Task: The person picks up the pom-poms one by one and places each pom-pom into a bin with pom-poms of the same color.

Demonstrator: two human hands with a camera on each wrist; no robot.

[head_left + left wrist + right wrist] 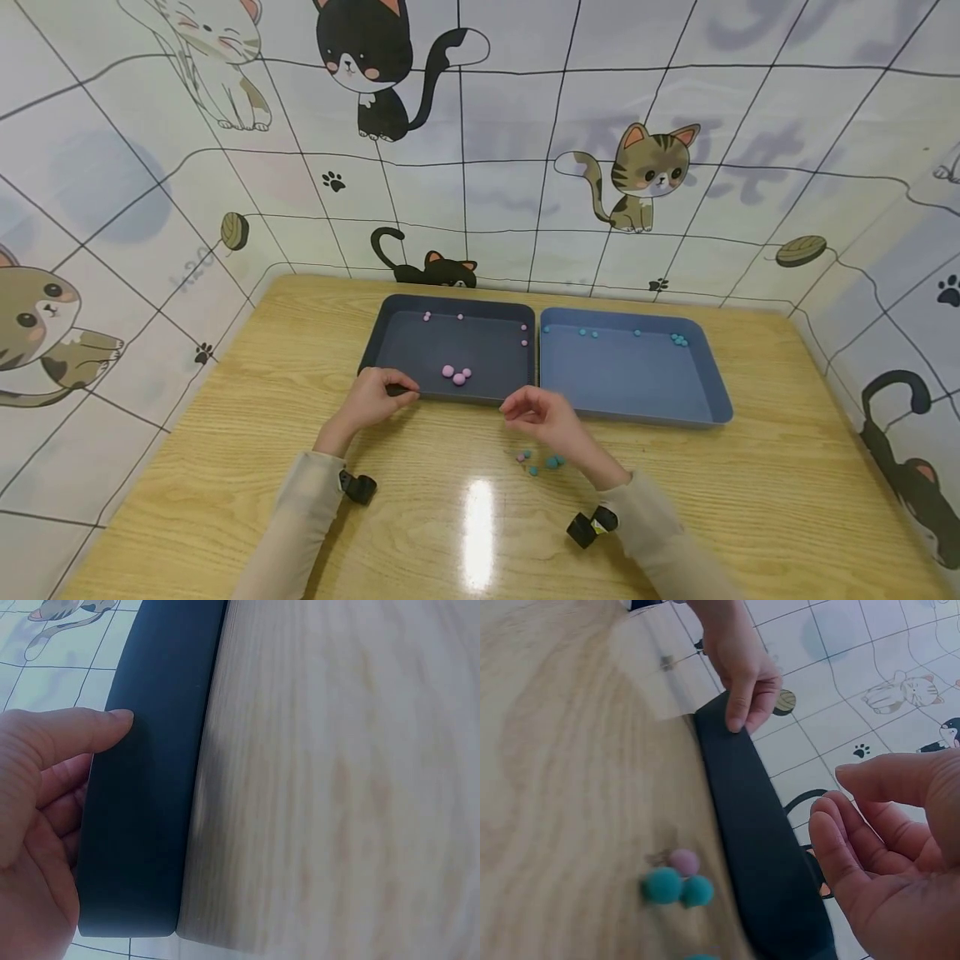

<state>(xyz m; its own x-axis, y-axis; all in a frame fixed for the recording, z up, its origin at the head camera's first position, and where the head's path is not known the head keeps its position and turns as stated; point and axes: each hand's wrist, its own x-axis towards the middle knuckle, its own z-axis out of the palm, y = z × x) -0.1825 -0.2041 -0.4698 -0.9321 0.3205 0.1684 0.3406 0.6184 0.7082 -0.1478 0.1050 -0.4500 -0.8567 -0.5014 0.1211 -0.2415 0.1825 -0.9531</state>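
My left hand (375,398) is at the front left corner of a dark grey tray (405,350). In the left wrist view its thumb lies on the outer face of the tray wall (150,787) and the fingers go behind it, pinching the wall. My right hand (547,421) hovers by the dark tray's front right corner, fingers loosely curled. The right wrist view shows a gap between thumb and fingertips (826,825), with nothing held. Below this hand several teal balls (552,462) and one pink ball (521,457) lie on the table. Pink balls (459,379) of differing sizes lie inside the dark tray.
A blue tray (622,379) stands right beside the dark one, with several small teal balls (678,340) along its far side. Both trays sit on a wooden table (420,517). A cat-patterned sheet (510,192) rises behind the table and at both sides.
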